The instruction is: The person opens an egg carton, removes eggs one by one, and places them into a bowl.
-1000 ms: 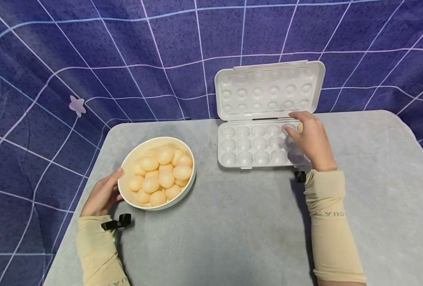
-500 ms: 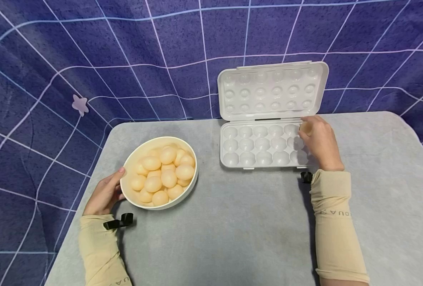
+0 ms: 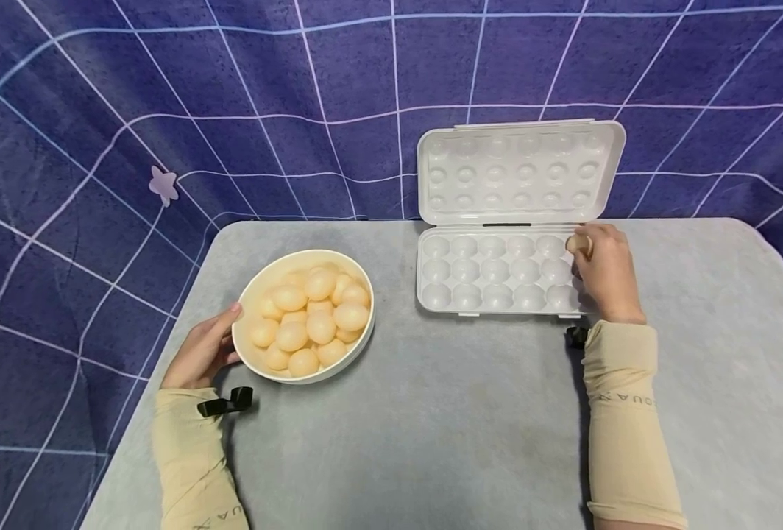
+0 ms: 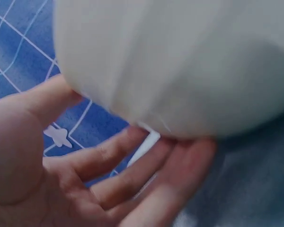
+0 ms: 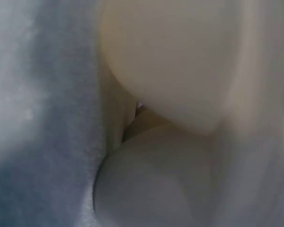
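My left hand holds a cream bowl by its left side. The thumb lies at the rim and the other fingers are against the outer wall and underside, seen in the left wrist view. Several pale eggs fill the bowl. My right hand is at the far right end of a white egg tray. Its fingers pinch an egg at the back right corner hollow. Whether that egg touches the hollow cannot be told. Blurred rounded pale shapes fill the right wrist view.
The tray's dimpled lid stands raised along its back edge, close to the blue gridded curtain. A grey table bears bowl and tray. A star-shaped ornament shows on the curtain at left.
My right hand has moved rightward over the tray, and its earlier spread fingers have closed round the egg at the back corner. The left hand keeps its hold on the bowl. The view has shifted slightly.
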`<state>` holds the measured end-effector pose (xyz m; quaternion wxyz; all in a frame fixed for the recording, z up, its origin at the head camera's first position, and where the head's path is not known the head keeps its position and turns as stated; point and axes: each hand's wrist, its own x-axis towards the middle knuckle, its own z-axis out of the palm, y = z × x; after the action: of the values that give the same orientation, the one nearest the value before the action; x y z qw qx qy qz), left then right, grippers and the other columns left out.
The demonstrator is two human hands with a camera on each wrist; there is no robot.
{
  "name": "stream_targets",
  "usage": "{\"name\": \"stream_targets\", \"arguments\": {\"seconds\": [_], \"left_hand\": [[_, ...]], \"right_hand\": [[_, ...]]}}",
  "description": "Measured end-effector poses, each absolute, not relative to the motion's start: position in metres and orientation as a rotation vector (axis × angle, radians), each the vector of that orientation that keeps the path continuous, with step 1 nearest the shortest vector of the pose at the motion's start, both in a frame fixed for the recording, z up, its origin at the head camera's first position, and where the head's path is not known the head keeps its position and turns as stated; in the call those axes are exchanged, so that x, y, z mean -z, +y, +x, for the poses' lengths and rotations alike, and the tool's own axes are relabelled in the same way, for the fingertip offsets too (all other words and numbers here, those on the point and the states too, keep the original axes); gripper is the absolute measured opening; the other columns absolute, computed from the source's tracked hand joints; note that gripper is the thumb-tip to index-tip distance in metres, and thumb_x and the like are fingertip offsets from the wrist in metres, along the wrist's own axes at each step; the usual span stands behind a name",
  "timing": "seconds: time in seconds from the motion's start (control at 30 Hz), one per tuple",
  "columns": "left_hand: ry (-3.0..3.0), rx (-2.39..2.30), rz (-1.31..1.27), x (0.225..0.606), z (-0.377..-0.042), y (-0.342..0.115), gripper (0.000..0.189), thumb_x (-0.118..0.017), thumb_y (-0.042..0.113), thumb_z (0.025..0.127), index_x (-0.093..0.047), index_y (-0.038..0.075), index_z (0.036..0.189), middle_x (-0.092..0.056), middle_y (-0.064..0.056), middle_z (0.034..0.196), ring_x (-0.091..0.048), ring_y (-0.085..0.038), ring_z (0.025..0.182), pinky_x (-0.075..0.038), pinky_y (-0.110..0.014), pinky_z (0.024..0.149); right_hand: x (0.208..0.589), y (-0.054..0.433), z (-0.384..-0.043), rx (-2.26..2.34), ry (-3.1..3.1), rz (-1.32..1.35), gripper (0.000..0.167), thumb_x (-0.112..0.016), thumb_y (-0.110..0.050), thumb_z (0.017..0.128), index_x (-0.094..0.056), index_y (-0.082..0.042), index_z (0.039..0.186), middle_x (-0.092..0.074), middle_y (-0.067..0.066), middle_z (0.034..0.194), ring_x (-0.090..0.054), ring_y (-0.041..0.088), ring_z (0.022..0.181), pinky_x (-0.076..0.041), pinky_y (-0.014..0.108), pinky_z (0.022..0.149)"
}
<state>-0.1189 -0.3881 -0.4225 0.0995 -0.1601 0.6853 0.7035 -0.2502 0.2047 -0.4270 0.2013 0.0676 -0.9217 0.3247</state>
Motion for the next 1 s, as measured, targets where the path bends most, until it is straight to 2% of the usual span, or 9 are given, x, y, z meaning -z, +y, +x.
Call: {"name": "stream_targets", "arguments": {"seconds": [0.17, 0.43, 1.0], "left_hand": [[2.007, -2.067, -0.471, 0.4204, -0.1211, -0.3861, 0.05, -0.054, 0.038, 0.103, -0.045, 0.003, 0.136, -0.072, 0.008, 0.096, -0.069, -0.006, 0.089, -0.06, -0.026, 0.074], [2.021, -2.052, -0.473, 0.4179, -0.1204, -0.3864, 0.071, -0.054, 0.04, 0.103, -0.028, -0.007, 0.149, -0.072, 0.009, 0.097, -0.069, -0.005, 0.09, -0.061, -0.026, 0.075], [2.035, -2.043, -0.495, 0.4166, -0.1199, -0.3856, 0.076, -0.054, 0.041, 0.102, -0.025, -0.008, 0.151, -0.072, 0.011, 0.094, -0.068, -0.004, 0.086, -0.06, -0.024, 0.072]], "right_hand": [[0.429, 0.2056, -0.2483, -0.943, -2.565, 0.116, 0.032, -0.063, 0.014, 0.083, -0.06, 0.015, 0.114, -0.054, 0.036, 0.116, -0.045, 0.055, 0.113, -0.037, 0.059, 0.101], [0.4277, 0.2018, -0.2497, -0.914, -2.591, 0.138, 0.03, -0.062, 0.013, 0.085, -0.059, 0.015, 0.114, -0.056, 0.036, 0.118, -0.048, 0.054, 0.115, -0.036, 0.06, 0.104], [0.4272, 0.1986, -0.2515, -0.88, -2.586, 0.184, 0.027, -0.062, 0.014, 0.085, -0.06, 0.015, 0.112, -0.057, 0.036, 0.114, -0.051, 0.052, 0.114, -0.039, 0.059, 0.103]]}}
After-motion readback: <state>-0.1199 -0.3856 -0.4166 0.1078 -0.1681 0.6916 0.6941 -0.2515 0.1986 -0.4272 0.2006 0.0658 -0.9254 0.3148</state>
